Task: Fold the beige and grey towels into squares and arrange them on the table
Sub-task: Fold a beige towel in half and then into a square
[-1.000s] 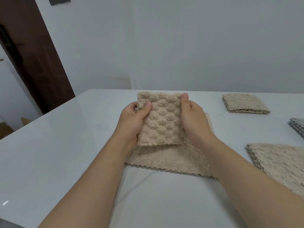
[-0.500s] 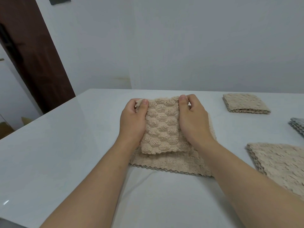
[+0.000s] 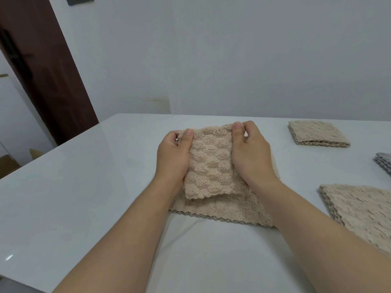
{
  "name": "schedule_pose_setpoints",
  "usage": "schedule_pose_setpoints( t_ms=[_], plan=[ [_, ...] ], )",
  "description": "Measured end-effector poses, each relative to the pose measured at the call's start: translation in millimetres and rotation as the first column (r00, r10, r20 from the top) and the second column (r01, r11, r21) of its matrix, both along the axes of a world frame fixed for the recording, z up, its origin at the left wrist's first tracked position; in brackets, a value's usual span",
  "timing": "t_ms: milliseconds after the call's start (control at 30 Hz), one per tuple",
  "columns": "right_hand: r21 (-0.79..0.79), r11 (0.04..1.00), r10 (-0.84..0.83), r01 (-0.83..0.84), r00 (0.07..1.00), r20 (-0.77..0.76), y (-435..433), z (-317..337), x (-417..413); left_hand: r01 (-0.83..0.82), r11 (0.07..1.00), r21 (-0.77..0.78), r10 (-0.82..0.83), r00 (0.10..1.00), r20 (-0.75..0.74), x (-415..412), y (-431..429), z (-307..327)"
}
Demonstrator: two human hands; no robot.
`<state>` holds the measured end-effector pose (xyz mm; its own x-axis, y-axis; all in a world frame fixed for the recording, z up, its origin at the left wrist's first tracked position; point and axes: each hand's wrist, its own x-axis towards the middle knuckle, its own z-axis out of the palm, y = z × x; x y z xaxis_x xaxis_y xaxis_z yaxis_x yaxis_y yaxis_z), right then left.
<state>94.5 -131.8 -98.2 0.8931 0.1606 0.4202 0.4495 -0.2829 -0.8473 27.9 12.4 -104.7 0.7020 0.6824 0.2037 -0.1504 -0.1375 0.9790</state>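
A beige towel (image 3: 209, 166) with a bumpy weave lies at the middle of the white table (image 3: 84, 187), its upper layer folded back over the lower part. My left hand (image 3: 173, 157) pinches the fold's far left corner, thumb on top. My right hand (image 3: 250, 153) pinches the far right corner the same way. The lower layer's scalloped edge shows toward me, under my wrists. A folded beige square (image 3: 317, 134) sits at the far right. A grey towel (image 3: 384, 162) shows at the right edge.
A larger beige towel (image 3: 364, 212) lies at the near right, cut off by the frame. The wall runs behind the table's far edge. A dark brown door stands at the left beyond the table's left edge.
Both hands have carried the folded layer away from me and lowered it onto the rest of the towel. The flap now lies flatter, with less of the lower layer showing.
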Motion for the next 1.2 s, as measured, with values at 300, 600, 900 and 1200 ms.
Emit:
schedule_pose_setpoints(
  t_ms=[300, 600, 900, 1200],
  plan=[
    [-0.070, 0.998, 0.002, -0.004, 1.000, -0.031, -3, 1, -1, 0.036, 0.984, -0.174, -0.055, 0.993, -0.101, 6, -3, -3],
    [-0.110, 0.993, 0.036, -0.050, 0.992, -0.119, 8, -8, -4, -0.184, 0.894, 0.408, 0.238, 0.968, -0.084, 3, -1, -13],
    [-0.377, 0.922, -0.094, 0.092, 0.995, 0.012, 13, 4, -12, -0.141, 0.794, 0.592, 0.308, 0.932, -0.192, 7, 5, -2],
    [-0.440, 0.897, -0.003, -0.050, 0.993, -0.119, 116, 28, 68, 0.010, 0.778, 0.628, 0.279, 0.891, -0.359, 75, 115, 35]
  ],
)
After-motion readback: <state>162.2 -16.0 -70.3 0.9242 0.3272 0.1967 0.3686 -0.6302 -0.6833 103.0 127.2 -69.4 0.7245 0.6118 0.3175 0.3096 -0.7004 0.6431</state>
